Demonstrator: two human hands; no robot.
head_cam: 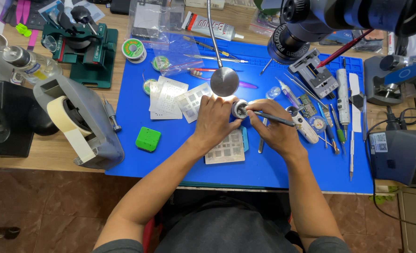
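Note:
My left hand grips a small round silver jar over the blue work mat. My right hand holds a thin dark tool like a pen, with its tip at the jar's mouth. Just under my hands, a flat metal stencil plate lies on the mat. A round metal disc on a flexible neck hangs just above the hands.
More stencil sheets and a green square block lie left on the mat. A tape dispenser stands at the left edge. Tweezers, screwdrivers and a small circuit board lie right. A microscope head hangs above.

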